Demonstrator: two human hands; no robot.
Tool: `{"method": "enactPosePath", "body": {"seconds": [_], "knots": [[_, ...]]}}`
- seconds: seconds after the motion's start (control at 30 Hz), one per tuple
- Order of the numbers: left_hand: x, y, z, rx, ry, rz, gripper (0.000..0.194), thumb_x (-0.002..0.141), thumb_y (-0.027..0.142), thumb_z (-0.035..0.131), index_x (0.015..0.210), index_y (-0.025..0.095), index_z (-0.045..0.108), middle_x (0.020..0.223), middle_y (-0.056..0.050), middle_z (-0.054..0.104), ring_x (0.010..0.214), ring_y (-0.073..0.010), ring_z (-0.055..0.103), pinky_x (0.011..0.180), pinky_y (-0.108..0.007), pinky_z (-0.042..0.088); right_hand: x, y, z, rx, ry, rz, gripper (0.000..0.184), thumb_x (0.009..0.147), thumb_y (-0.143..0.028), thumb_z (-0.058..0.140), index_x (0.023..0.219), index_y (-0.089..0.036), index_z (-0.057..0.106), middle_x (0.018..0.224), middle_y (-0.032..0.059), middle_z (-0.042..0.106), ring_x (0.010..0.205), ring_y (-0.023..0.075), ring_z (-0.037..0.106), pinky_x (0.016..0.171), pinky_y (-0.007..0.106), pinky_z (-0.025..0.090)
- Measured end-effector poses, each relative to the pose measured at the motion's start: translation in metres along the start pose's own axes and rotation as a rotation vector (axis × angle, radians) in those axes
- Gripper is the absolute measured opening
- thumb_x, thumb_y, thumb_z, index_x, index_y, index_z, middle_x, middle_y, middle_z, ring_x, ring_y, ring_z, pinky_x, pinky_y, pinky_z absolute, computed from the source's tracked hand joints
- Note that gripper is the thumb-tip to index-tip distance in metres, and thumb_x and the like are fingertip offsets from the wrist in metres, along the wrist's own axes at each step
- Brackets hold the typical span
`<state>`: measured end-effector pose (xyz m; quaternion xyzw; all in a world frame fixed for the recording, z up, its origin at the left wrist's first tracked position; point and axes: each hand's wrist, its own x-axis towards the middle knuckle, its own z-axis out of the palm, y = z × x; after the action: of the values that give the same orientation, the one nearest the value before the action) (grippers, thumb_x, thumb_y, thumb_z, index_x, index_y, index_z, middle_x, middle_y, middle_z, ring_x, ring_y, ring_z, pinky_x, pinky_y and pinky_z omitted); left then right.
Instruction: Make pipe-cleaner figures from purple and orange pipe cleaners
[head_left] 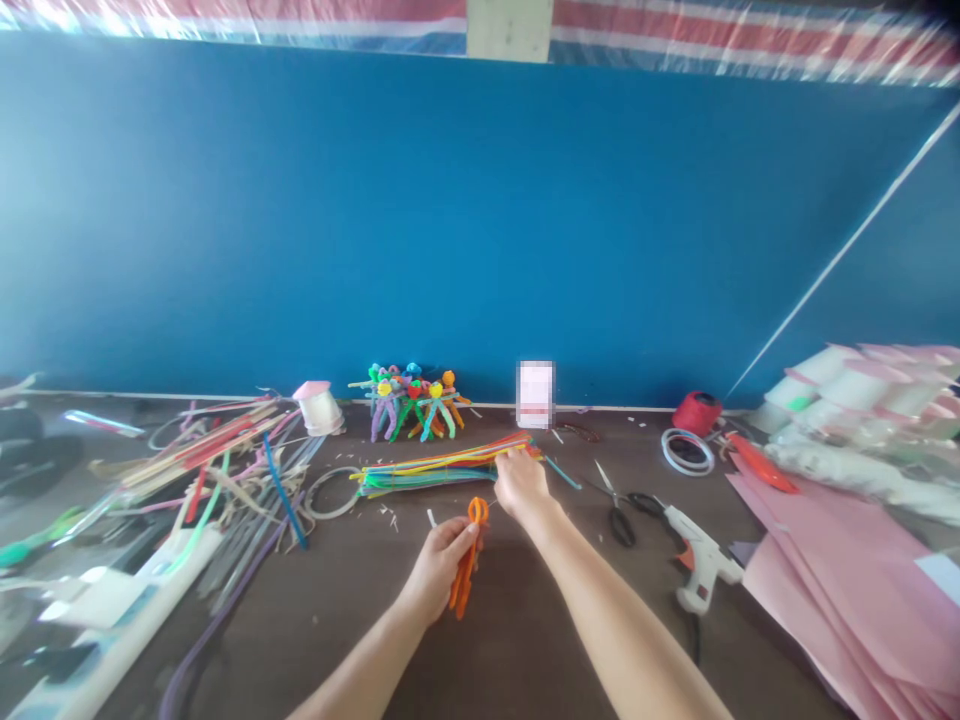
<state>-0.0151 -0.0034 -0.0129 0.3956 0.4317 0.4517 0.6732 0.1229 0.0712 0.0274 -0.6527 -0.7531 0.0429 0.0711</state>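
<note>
An orange pipe cleaner (466,575), bent into a loop at the top with strands hanging down, is pinched in my left hand (439,565). My right hand (523,485) is closed at the right part of a bundle of coloured pipe cleaners (427,473), which lies across the table. Its fingertips are partly hidden, so how many strands they grip does not show. Behind the bundle stands a group of several small pipe-cleaner figures (414,405) in purple, green, teal and orange.
To the right lie scissors (616,510), a white glue gun (701,560), a red spool (697,411), a white ring (687,453) and pink sheets (832,580). Loose strips (225,470) and a power strip (112,620) crowd the left. A blue panel (480,220) closes off the back.
</note>
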Motion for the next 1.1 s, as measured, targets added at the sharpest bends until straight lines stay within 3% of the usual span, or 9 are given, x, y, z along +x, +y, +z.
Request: {"method": "enactPosePath", "body": {"seconds": [0.17,0.27,0.33,0.43,0.53,0.6,0.67,0.87,1.1], "knots": [[0.002,-0.002,-0.002,-0.01,0.07,0.018,0.037,0.066,0.046,0.06,0.082,0.013,0.06,0.062,0.001,0.053,0.046,-0.0071,0.046,0.047,-0.02,0.036,-0.012,0.003,-0.003,0.04,0.027,-0.031,0.025,0.082,-0.015,0.04,0.102,-0.014,0.054,0.087,0.0101,0.064,0.081,0.0206,0.059,0.069,0.028,0.042],[0.003,0.006,-0.002,0.121,0.088,0.075,0.035,0.071,0.046,0.055,0.085,0.014,0.061,0.063,0.0,0.053,0.053,-0.0107,0.05,0.053,-0.023,0.04,-0.018,0.008,-0.005,0.064,0.024,-0.053,0.025,0.085,-0.018,0.037,0.099,-0.02,0.057,0.082,0.0059,0.066,0.075,0.0184,0.061,0.064,0.026,0.041],[0.006,0.016,-0.001,0.27,0.08,0.242,0.029,0.073,0.042,0.054,0.08,0.015,0.064,0.072,-0.004,0.057,0.069,-0.0158,0.055,0.067,-0.027,0.043,-0.02,0.011,-0.005,0.078,0.024,-0.073,0.024,0.085,-0.02,0.038,0.094,-0.023,0.06,0.085,0.0038,0.067,0.077,0.0176,0.062,0.064,0.024,0.04],[0.02,0.029,-0.002,0.426,0.052,0.487,0.019,0.07,0.035,0.06,0.074,0.018,0.067,0.106,-0.01,0.055,0.101,-0.0229,0.049,0.087,-0.03,0.037,-0.022,0.013,-0.004,0.103,0.036,-0.094,0.024,0.085,-0.021,0.039,0.091,-0.026,0.062,0.088,0.0015,0.067,0.08,0.0164,0.061,0.065,0.023,0.04],[0.041,0.029,-0.006,0.434,0.036,0.405,0.019,0.065,0.035,0.064,0.068,0.016,0.067,0.12,-0.011,0.048,0.088,-0.0213,0.055,0.067,-0.027,0.046,-0.024,0.016,-0.003,0.131,0.063,-0.097,0.022,0.083,-0.02,0.042,0.092,-0.025,0.061,0.09,0.0002,0.067,0.081,0.0153,0.061,0.067,0.022,0.04],[0.052,0.025,-0.009,0.406,0.038,0.33,0.024,0.067,0.037,0.06,0.075,0.015,0.067,0.129,-0.011,0.039,0.076,-0.0169,0.057,0.049,-0.023,0.044,-0.026,0.02,-0.004,0.142,0.083,-0.085,0.021,0.083,-0.019,0.043,0.091,-0.024,0.062,0.089,0.0006,0.067,0.08,0.0154,0.061,0.067,0.022,0.04],[0.058,0.02,-0.011,0.381,0.04,0.317,0.024,0.067,0.037,0.059,0.075,0.015,0.066,0.131,-0.01,0.037,0.078,-0.0177,0.057,0.044,-0.021,0.042,-0.03,0.028,-0.006,0.143,0.104,-0.064,0.021,0.083,-0.02,0.042,0.088,-0.023,0.062,0.088,0.0015,0.067,0.079,0.0161,0.061,0.066,0.022,0.04],[0.058,0.022,-0.011,0.296,0.096,0.314,0.013,0.059,0.028,0.066,0.063,0.017,0.065,0.118,-0.009,0.053,0.08,-0.019,0.057,0.056,-0.022,0.044,-0.053,0.075,-0.02,0.1,0.167,-0.007,0.023,0.082,-0.022,0.04,0.085,-0.023,0.063,0.088,0.0024,0.066,0.08,0.0171,0.06,0.068,0.024,0.04],[0.069,0.028,-0.015,0.477,0.062,0.405,0.009,0.06,0.027,0.065,0.061,0.017,0.067,0.112,-0.009,0.056,0.088,-0.0227,0.057,0.083,-0.031,0.039,-0.093,0.141,-0.04,0.04,0.245,0.21,0.026,0.078,-0.029,0.039,0.085,-0.022,0.063,0.085,0.0052,0.068,0.077,0.0205,0.062,0.067,0.028,0.042]]}}
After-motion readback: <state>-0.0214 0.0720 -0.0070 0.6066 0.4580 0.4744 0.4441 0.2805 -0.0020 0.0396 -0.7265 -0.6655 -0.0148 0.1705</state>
